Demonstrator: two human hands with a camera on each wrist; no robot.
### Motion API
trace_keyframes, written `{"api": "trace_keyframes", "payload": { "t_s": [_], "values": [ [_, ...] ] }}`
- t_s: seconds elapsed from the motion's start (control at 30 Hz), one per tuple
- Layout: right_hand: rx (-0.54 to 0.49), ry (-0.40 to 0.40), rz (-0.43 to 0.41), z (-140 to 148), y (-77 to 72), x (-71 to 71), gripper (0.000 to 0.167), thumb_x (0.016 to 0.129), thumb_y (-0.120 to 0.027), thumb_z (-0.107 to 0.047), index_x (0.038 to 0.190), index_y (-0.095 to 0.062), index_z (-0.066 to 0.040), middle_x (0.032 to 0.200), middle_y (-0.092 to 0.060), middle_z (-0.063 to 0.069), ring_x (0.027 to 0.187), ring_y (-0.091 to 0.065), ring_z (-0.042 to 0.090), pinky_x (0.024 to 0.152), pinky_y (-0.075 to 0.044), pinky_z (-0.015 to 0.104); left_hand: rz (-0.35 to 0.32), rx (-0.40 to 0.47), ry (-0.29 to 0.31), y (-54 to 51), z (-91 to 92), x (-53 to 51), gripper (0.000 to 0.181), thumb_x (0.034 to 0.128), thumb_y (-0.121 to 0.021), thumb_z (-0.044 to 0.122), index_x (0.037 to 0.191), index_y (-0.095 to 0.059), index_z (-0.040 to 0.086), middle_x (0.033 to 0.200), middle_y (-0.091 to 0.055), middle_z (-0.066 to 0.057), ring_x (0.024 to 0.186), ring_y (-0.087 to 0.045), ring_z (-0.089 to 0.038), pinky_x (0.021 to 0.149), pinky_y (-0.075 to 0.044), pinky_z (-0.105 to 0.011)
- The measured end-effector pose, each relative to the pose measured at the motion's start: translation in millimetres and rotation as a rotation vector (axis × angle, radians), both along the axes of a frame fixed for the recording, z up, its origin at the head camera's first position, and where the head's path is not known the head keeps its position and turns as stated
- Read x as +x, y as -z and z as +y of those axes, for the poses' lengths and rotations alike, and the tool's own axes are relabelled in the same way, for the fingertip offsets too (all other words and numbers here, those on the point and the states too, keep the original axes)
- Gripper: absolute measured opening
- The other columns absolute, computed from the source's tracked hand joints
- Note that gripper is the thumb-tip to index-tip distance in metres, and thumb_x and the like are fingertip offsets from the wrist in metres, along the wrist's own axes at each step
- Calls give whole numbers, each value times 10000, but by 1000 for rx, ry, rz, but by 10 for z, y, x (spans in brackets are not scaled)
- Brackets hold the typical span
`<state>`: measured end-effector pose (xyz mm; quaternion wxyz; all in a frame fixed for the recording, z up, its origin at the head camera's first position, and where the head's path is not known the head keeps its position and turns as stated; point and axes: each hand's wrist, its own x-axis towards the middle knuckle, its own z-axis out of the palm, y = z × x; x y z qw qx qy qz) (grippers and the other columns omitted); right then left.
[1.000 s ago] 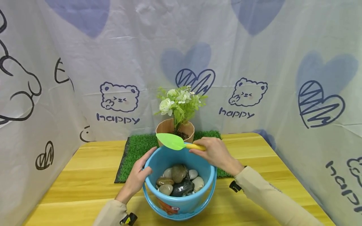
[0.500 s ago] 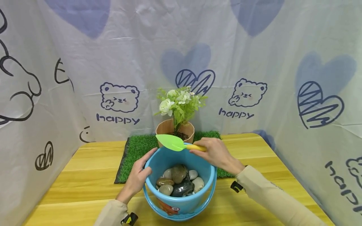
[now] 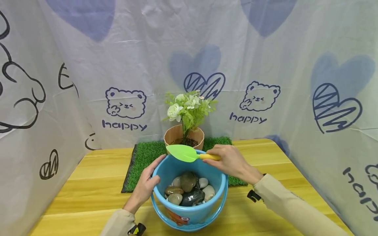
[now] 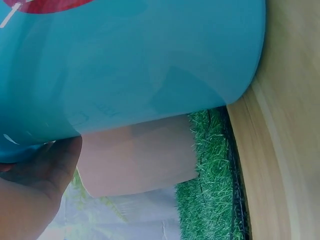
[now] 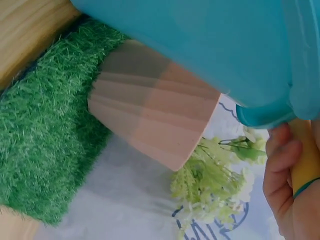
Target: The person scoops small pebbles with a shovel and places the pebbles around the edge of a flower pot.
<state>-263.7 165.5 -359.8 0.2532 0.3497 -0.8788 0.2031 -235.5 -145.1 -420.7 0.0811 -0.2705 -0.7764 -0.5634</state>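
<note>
A blue bucket (image 3: 190, 214) holding several smooth stones (image 3: 189, 182) stands on the table, tilted slightly toward the camera. My left hand (image 3: 144, 185) grips its left rim, the thumb over the edge and the fingers along the outside; the left wrist view shows this hand (image 4: 37, 185) against the bucket wall (image 4: 130, 65). In my right hand (image 3: 230, 160) is a garden trowel with a yellow handle (image 3: 210, 157) and a green leaf-shaped blade (image 3: 182, 153). The blade hovers over the bucket's far rim. The right wrist view shows the fingers curled round the handle (image 5: 304, 155), the blade hidden.
Behind the bucket, a pinkish-tan pot (image 3: 172, 135) with white flowers (image 3: 175, 112) stands on a green turf mat (image 3: 144, 157). Yellow wooden table (image 3: 97, 177) surface extends to both sides. A printed cloth (image 3: 159, 59) hangs at the back and sides.
The trowel and right hand have shifted slightly right and down in the head view. The left hand keeps its hold on the bucket rim, and the stones look unchanged.
</note>
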Motion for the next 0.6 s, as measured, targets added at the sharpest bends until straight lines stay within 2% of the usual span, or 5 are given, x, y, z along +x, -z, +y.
{"api": "trace_keyframes", "payload": {
  "t_s": [0.17, 0.37, 0.6],
  "values": [
    [82, -44, 8, 66, -89, 49, 203, 858, -739, -305, 946, -784, -128, 789, -684, -42, 599, -538, -4, 533, -432, 136, 5, 2, -15, 9, 8, 8, 728, 817, -408, 44, 1528, -350, 188, 1474, -462, -189, 1242, -547, -421, 890, -538, -443],
    [178, -100, 30, 137, -184, 81, 195, 871, -722, -322, 930, -785, -148, 797, -703, -42, 635, -602, 15, 570, -476, 164, 15, 9, -28, 10, 3, 13, 722, 807, -405, 42, 1520, -367, 146, 1453, -485, -199, 1226, -562, -419, 888, -538, -454],
    [247, -79, 18, 206, -208, 98, 165, 856, -731, -345, 863, -762, -184, 728, -647, -89, 556, -476, -36, 513, -401, 144, 8, 13, -36, 24, 16, 10, 722, 803, -405, 43, 1515, -377, 159, 1440, -501, -194, 1212, -576, -405, 881, -540, -437]
  ]
}}
